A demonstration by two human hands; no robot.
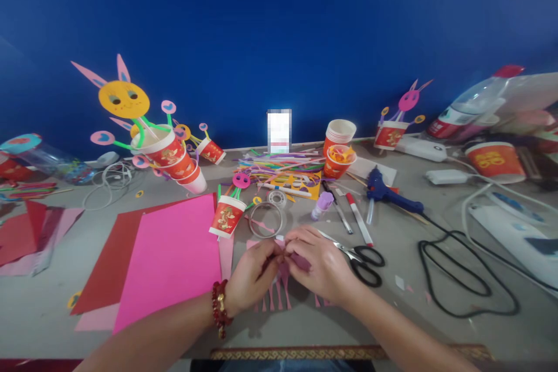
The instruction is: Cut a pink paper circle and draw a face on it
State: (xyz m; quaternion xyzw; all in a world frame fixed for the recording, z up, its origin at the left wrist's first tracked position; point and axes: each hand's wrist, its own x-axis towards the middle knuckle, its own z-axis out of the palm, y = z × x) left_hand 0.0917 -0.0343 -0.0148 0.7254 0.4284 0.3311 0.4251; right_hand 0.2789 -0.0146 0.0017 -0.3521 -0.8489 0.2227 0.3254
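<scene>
Left hand (255,273) and right hand (320,261) fingers pinch pink paper (283,272); uneven pull could tear its narrow strips (272,299).

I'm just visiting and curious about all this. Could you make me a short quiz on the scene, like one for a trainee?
1. True or false: the left hand has a beaded bracelet at its wrist.
2. What do the left hand and the right hand both handle?
A) a paper cup
B) fringed pink paper
C) a glue gun
3. Fill in: the scissors, beside the right hand, have ____ handles.

Key: 1 true; 2 B; 3 black.
</scene>
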